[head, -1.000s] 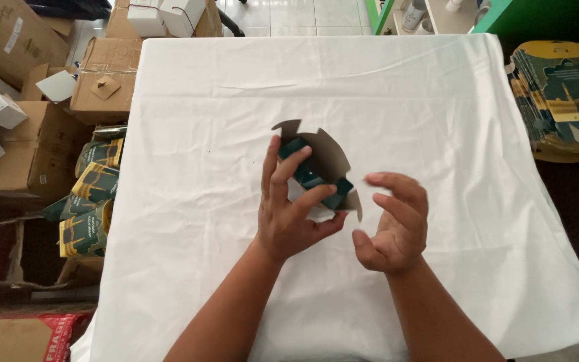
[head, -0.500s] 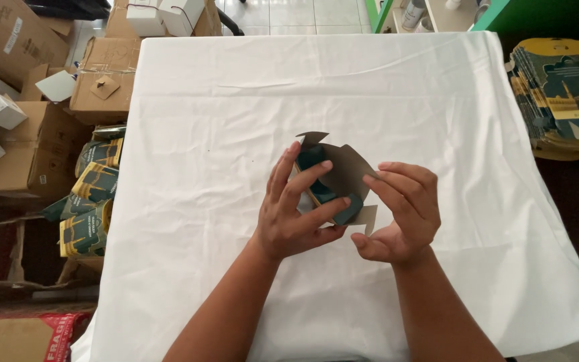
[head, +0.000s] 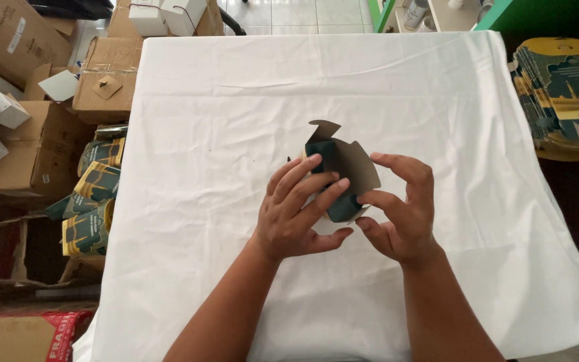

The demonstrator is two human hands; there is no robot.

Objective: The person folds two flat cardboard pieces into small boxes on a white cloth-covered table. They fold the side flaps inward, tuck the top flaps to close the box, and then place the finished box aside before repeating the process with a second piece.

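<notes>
A small dark green carton [head: 340,175] with grey inner flaps standing open is held over the white-clothed table [head: 236,100], near its middle. My left hand [head: 299,211] wraps over its left side, fingers laid across the green face. My right hand [head: 400,204] grips its right side, fingertips on the grey flap and thumb under the lower edge. The carton's bottom is hidden behind my fingers.
Brown cardboard boxes [head: 41,127] and small white boxes [head: 169,13] stand on the floor to the left. Folded green-and-yellow cartons [head: 95,194] are stacked by the table's left edge. A pile of flat printed cartons [head: 564,94] lies at the right.
The carton has turned in my hands, its grey flaps now spread up and to the right. My right hand moved from beside it to gripping its right side.
</notes>
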